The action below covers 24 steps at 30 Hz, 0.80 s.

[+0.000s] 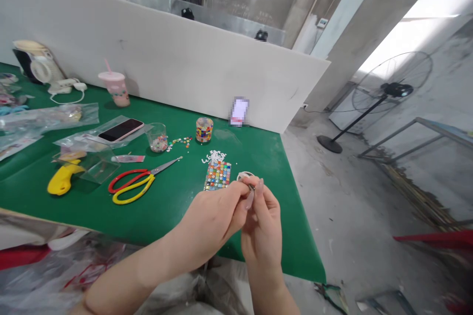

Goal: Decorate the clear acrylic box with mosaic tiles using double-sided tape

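Note:
My left hand (218, 211) and my right hand (264, 221) meet above the front right part of the green table (170, 226). Both are closed, fingertips pinched together around something small and dark that I cannot make out. A white curved, ring-like thing (244, 175) shows just behind the fingertips; whether it is held or lies on the table is unclear. Left of the fingers lies a panel of colourful mosaic tiles (219, 174), partly covered by my left hand. Loose white pieces (215, 156) are scattered at its far edge.
Red-and-yellow scissors (138, 184), a clear cup of beads (158, 139), a mosaic-covered jar (204, 130), a phone (121, 130) and a yellow tool (63, 178) lie leftward. A pink tumbler (115, 89) stands near the white partition (166, 54). The table's edge runs close on the right.

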Each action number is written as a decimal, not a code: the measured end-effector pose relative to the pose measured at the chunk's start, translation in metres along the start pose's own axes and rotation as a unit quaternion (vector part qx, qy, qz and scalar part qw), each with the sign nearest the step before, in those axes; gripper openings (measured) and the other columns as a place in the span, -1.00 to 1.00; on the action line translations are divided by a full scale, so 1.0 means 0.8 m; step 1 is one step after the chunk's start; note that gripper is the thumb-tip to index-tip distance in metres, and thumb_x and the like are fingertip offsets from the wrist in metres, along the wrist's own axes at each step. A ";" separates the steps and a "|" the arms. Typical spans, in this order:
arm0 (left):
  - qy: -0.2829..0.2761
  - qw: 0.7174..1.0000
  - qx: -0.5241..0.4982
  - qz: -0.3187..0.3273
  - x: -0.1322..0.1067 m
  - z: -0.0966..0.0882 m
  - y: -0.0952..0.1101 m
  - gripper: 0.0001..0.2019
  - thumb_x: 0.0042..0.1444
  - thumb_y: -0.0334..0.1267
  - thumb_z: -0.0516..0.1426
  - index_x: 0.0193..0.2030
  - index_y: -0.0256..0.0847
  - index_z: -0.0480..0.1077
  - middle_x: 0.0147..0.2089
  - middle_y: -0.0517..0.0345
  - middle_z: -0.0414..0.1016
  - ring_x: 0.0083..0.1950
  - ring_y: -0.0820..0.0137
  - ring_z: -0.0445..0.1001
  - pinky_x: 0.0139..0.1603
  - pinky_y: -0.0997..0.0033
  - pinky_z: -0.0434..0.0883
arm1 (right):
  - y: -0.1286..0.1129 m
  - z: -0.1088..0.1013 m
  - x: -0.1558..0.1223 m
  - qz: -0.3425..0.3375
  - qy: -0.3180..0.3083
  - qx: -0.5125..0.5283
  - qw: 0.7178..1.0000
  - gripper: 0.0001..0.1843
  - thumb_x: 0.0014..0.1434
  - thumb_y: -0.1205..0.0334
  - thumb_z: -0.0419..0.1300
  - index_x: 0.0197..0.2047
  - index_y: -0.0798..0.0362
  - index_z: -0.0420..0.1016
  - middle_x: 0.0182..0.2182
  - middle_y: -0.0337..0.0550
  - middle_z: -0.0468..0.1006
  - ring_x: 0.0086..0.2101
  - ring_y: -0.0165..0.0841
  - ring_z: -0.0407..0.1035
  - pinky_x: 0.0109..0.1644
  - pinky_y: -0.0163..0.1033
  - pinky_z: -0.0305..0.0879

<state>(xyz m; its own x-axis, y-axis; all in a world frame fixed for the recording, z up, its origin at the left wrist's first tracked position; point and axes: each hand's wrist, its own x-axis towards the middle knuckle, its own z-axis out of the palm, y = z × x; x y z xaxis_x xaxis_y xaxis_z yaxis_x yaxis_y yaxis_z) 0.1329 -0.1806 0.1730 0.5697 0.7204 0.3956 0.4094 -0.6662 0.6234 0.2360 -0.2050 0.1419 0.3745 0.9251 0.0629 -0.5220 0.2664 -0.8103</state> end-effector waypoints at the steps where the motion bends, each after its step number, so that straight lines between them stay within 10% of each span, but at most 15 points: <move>1: -0.007 1.000 -0.002 -0.005 0.000 -0.001 0.000 -0.75 0.32 -0.32 -0.13 -0.31 -0.20 0.30 -0.43 0.16 0.54 -0.47 0.38 0.52 -0.48 0.47 0.33 | 0.000 0.000 0.000 0.006 0.002 0.002 1.000 -0.76 0.03 -0.09 0.37 -0.36 -0.13 0.71 -0.40 -0.25 0.48 -0.32 -0.44 0.38 -0.16 -0.37 0.35; 24: -0.055 0.998 0.000 -0.034 -0.001 -0.002 0.001 -0.76 0.31 -0.28 -0.17 -0.21 -0.20 0.29 -0.34 0.12 0.57 -0.41 0.32 0.57 -0.45 0.42 0.37 | -0.004 0.004 -0.001 0.067 0.019 0.017 0.997 -0.71 -0.04 -0.13 0.39 -0.38 -0.11 0.71 -0.40 -0.22 0.58 -0.38 -0.38 0.42 -0.15 -0.22 0.41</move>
<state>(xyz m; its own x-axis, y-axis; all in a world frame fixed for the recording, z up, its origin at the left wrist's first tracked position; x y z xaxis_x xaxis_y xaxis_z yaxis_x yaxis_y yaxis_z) 0.1317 -0.1815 0.1747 0.6157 0.7384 0.2749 0.4508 -0.6163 0.6457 0.2355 -0.2056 0.1463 0.3275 0.9424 -0.0675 -0.5945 0.1500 -0.7900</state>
